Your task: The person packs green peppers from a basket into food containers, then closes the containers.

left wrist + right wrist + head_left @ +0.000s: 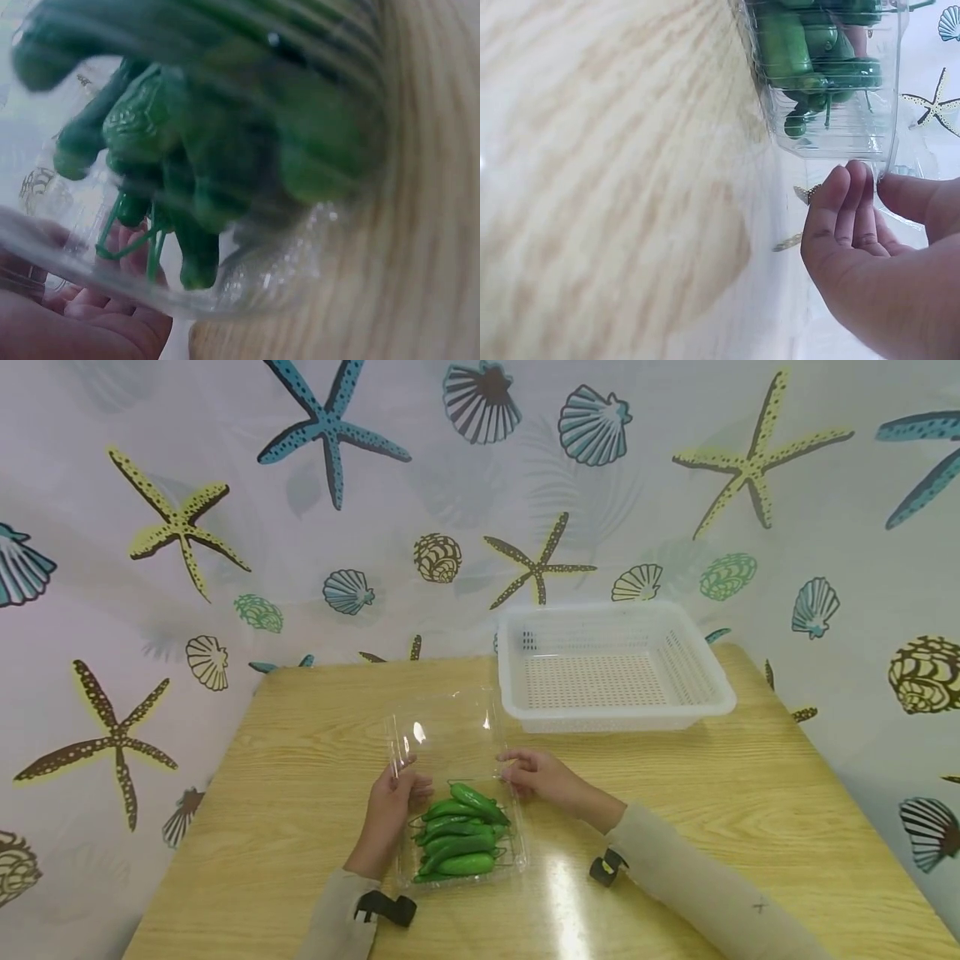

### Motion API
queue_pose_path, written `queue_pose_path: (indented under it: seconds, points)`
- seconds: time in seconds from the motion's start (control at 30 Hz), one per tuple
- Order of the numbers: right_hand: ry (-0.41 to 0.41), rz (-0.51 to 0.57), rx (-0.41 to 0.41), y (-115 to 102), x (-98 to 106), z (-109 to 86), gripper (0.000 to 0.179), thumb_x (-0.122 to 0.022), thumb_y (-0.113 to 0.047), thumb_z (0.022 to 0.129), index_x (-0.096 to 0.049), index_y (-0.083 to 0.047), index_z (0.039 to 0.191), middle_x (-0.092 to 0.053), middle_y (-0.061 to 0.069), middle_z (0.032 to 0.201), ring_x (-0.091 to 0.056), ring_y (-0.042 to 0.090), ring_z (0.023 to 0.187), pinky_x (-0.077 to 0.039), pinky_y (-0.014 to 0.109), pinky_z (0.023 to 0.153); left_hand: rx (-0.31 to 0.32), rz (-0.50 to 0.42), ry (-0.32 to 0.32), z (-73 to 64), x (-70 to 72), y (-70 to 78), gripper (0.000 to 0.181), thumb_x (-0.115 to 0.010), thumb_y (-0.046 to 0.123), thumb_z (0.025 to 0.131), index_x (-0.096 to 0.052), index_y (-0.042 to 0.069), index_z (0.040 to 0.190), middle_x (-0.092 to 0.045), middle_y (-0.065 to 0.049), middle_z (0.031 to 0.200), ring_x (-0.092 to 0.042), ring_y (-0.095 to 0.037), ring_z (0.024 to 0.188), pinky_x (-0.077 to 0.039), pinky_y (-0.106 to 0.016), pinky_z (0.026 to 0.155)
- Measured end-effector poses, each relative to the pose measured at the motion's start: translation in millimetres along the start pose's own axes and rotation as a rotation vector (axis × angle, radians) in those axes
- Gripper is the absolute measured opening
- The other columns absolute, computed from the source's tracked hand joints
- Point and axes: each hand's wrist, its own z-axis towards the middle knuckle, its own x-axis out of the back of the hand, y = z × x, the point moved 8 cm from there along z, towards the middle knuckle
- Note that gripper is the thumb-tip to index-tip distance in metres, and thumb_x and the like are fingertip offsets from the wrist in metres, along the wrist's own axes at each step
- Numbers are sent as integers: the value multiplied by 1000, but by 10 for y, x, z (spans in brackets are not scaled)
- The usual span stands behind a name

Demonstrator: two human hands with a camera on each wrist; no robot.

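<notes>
A clear plastic clamshell box [519, 852] lies on the table with its lid [450, 735] raised at the far side. Several glossy green peppers [457, 843] with thin stems are piled in its base. My left hand [393, 793] holds the box's left side near the hinge, fingers reaching inward; through the plastic, the left wrist view shows these fingers [127, 247] blurred. At the opposite far corner, my right hand [543, 781] pinches the plastic edge between thumb and fingers [832, 195]. The fingertips' exact contact is hard to make out.
A white perforated plastic basket [615, 722] stands at the back right of the wooden table [300, 760], just beyond the lid. Behind the table hangs a cloth [450, 635] printed with starfish and shells.
</notes>
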Motion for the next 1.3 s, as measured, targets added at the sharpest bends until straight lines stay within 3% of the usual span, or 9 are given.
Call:
queue_pose_path:
  seconds: [0.23, 0.4, 0.57, 0.63, 0.73, 0.9, 1.03, 1.3]
  points:
    - [13, 0, 22, -44, 11, -22, 44, -56, -14, 93, -45, 5, 131, -56, 31, 101, -57, 15, 74, -51, 45, 76, 27, 53, -87, -101, -47, 174, 40, -44, 21, 99, -45, 0, 133, -58, -26, 111, -60, -36, 99, -49, -41, 86]
    - [10, 16, 27, -51, 22, -37, 44, -58, -12, 91, -47, 4, 130, -56, 31, 105, -58, 15, 77, -53, 39, 77, 30, 137, -183, -100, -2, 101, 45, -50, 29, 96, -43, 11, 137, -59, -16, 116, -58, -29, 106, -42, -43, 95]
    - [-8, 36, 43, -42, 23, -40, 44, -59, -10, 90, -46, 6, 130, -57, 28, 108, -61, 23, 83, -53, 35, 77, -12, 233, -272, -113, 109, 8, 57, -51, 43, 93, -37, 18, 142, -57, -3, 125, -49, -19, 119, -33, -45, 103]
    - [-14, 41, 50, -45, 28, -46, 44, -59, -9, 90, -46, 6, 129, -58, 26, 109, -61, 30, 88, -53, 35, 79, 0, 201, -320, -141, 152, -5, 57, -46, 44, 95, -34, 19, 144, -53, -2, 130, -46, -20, 123, -34, -47, 102]
    - [-22, 50, 63, -61, 43, -57, 44, -59, -7, 90, -46, 7, 129, -58, 23, 111, -58, 40, 97, -52, 36, 82, 43, 58, -391, -181, 212, -1, 56, -36, 46, 98, -29, 18, 146, -46, -6, 138, -41, -25, 127, -38, -47, 98]
    - [-38, 74, 90, -78, 55, -51, 43, -57, -4, 90, -45, 9, 129, -57, 26, 113, -53, 47, 102, -51, 36, 83, 107, -153, -431, -212, 288, 23, 61, -24, 49, 99, -22, 11, 148, -37, -14, 144, -35, -35, 129, -44, -43, 91]
    - [-46, 80, 101, -83, 42, -46, 43, -57, -4, 90, -45, 10, 129, -55, 29, 115, -53, 48, 103, -51, 36, 83, 113, -133, -444, -227, 264, 35, 62, -23, 48, 100, -21, 7, 147, -34, -17, 145, -32, -37, 130, -42, -42, 92]
    - [-37, 58, 122, -95, 6, -52, 43, -58, -5, 89, -46, 9, 128, -55, 28, 115, -54, 46, 102, -51, 37, 84, 160, -123, -374, -291, 220, 138, 61, -25, 48, 99, -28, 7, 145, -38, -17, 142, -33, -37, 129, -39, -47, 93]
